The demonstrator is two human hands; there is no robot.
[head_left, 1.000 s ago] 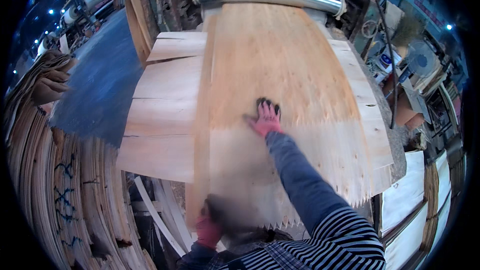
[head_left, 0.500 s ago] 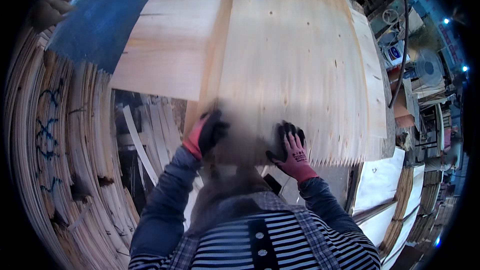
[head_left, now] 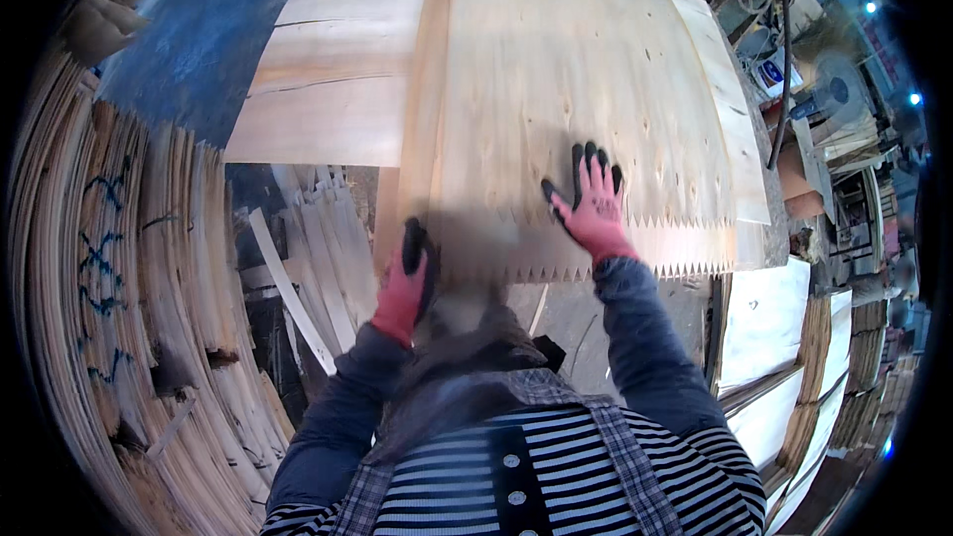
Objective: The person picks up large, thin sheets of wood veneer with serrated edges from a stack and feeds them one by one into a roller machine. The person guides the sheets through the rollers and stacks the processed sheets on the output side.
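Both hands have shifted along the veneer sheet since the earlier frame, the right one now farther up its face.

Left hand clamps the sheet's near-left corner edge. Right hand, well apart, lies flat with fingers spread just above the serrated near edge. Sheet rests on a veneer stack; stacked veneer bundles stand at far left.

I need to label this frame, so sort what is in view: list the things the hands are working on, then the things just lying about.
In hand:
- top veneer sheet with a saw-toothed near edge
- left hand, gloved, gripping that sheet's near corner
- right hand, gloved, flat on the sheet

Lying about:
- lower veneer sheets beneath
- stacked veneer at left
- loose wood strips on the floor
- white sheets at right
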